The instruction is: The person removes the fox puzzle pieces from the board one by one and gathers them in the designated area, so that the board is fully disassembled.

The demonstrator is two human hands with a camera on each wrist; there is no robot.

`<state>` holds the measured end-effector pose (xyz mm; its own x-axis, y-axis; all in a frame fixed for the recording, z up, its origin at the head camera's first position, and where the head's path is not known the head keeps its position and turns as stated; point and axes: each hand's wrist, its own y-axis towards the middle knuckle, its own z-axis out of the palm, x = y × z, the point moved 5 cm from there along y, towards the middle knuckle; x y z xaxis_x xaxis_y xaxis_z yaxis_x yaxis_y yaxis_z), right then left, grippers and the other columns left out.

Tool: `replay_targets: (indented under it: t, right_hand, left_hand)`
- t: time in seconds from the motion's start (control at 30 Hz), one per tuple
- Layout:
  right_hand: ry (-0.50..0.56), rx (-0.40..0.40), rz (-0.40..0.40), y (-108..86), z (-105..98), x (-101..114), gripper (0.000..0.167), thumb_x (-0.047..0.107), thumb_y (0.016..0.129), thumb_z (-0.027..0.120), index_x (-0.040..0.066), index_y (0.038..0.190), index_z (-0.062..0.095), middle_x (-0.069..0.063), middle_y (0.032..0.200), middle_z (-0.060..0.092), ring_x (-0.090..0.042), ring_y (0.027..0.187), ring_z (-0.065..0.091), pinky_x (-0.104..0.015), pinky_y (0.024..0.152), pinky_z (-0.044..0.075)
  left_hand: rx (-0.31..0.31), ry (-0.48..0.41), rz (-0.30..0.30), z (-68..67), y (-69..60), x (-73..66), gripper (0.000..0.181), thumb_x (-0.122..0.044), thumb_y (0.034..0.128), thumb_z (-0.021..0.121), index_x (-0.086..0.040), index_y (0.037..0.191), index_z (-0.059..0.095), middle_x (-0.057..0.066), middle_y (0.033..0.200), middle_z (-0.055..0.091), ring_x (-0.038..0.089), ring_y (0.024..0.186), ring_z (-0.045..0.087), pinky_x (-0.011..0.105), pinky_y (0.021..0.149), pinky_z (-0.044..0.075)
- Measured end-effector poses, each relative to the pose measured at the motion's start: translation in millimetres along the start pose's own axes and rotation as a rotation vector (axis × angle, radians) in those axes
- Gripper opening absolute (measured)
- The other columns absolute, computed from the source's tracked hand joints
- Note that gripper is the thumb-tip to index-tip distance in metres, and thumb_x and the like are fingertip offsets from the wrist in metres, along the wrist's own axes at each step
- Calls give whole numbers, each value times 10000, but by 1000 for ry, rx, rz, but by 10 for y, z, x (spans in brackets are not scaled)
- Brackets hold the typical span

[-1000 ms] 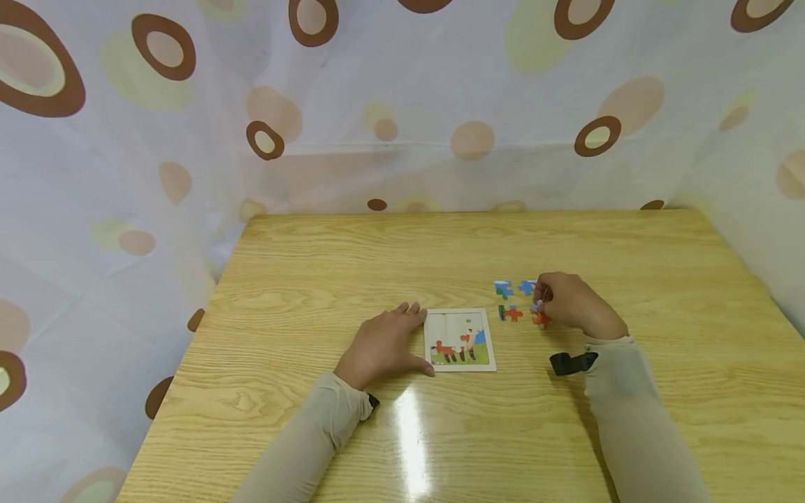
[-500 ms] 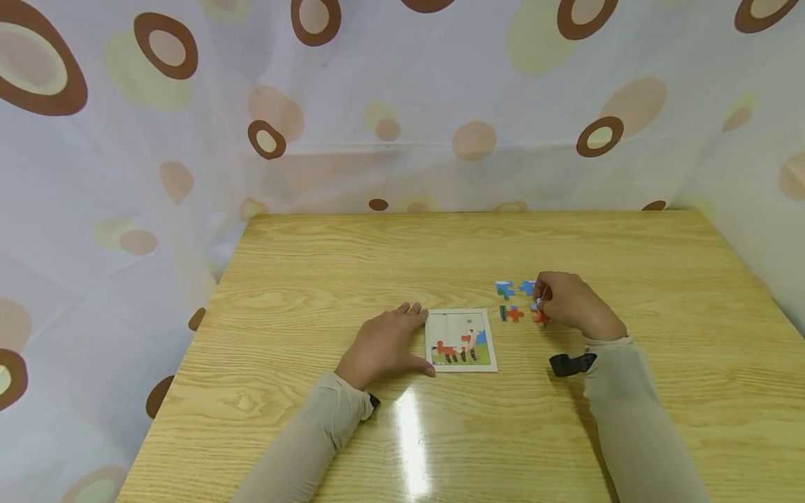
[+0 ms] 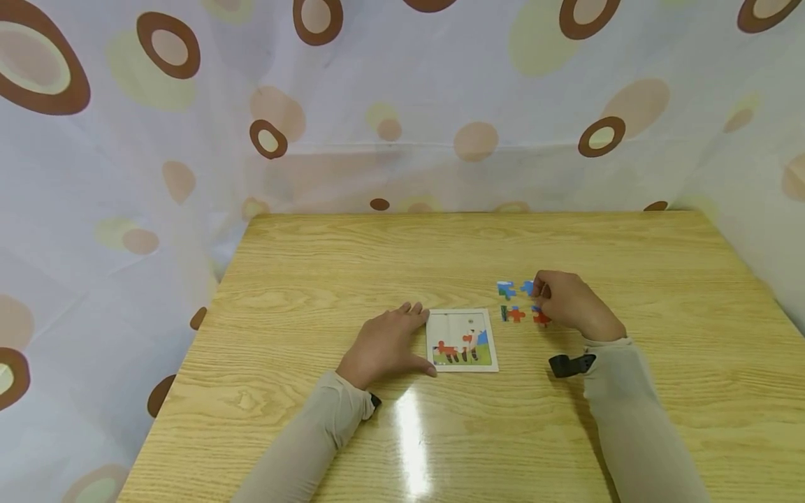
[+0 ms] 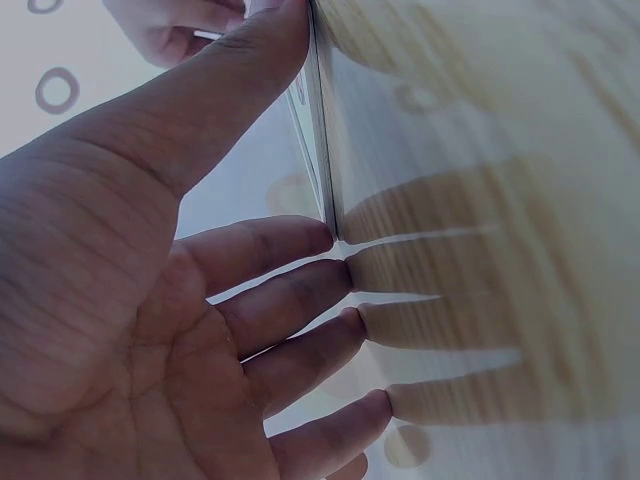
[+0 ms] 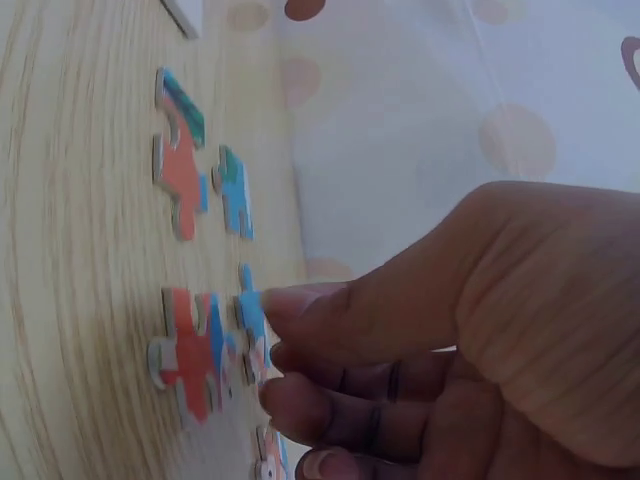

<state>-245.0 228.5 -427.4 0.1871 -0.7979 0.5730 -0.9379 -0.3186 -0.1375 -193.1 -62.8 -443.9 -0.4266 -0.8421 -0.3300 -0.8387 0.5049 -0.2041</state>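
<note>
A white-framed puzzle board [image 3: 448, 325] lies on the table with several pieces set along its lower part. The left hand [image 3: 385, 344] rests at its left edge, thumb at the lower-left corner; in the left wrist view the left hand's [image 4: 200, 330] fingers are spread on the tabletop. The right hand [image 3: 575, 304], bent at the fingers, is over loose pieces to the right. In the right wrist view, the right hand's [image 5: 272, 328] thumb and index finger overlap a blue piece [image 5: 247, 312], beside a red piece [image 5: 190, 350]. Whether anything is pinched cannot be told.
Other loose pieces, one blue [image 3: 506, 289] and one red [image 3: 516, 315], lie between the board and the right hand. The wooden table [image 3: 352, 265] ends at a patterned cloth [image 3: 428, 168] behind it. Each wrist wears a black device [image 3: 571, 365].
The left hand stays against the board. The right hand has shifted very slightly left, toward the board, and still hangs over the loose pieces.
</note>
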Motion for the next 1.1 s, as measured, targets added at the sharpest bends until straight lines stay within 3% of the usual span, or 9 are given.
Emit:
replay_targets:
  t: [0.2, 0.5, 0.8, 1.1]
  right_hand:
    - [47, -15, -83, 28, 58, 153, 41, 1, 986, 631, -16, 969, 599, -89, 799, 584, -188, 593, 499, -334, 548, 434]
    - [151, 49, -215, 53, 303, 340, 45, 34, 1010, 642, -2, 1030, 623, -74, 821, 653, -168, 666, 578, -309, 603, 474]
    - [133, 75, -359, 58, 495, 498, 216, 15, 940, 736, -45, 1126, 645, 15, 782, 612, -102, 631, 517, -273, 593, 455]
    - [92, 110, -309, 23, 630, 565, 310, 53, 921, 774, -31, 1180, 625, 15, 801, 571, -102, 666, 491, -269, 622, 436]
  left_hand:
    - [-4, -2, -1, -8, 15, 14, 1032, -586, 753, 868, -129, 1579, 450, 52, 1635, 369, 241, 1530, 303, 473, 1159, 382]
    - [2, -1, 6, 34, 25, 15, 1034, -599, 751, 863, -127, 1577, 455, 58, 1636, 369, 247, 1528, 309, 476, 1151, 393]
    - [-1, 8, -7, 19, 29, 23, 1041, -613, 747, 857, -141, 1581, 451, 55, 1637, 366, 239, 1526, 312, 470, 1161, 381]
    - [-14, 14, -3, 10, 26, 13, 1033, -611, 747, 859, -134, 1573, 464, 58, 1628, 382, 243, 1519, 329, 465, 1154, 391]
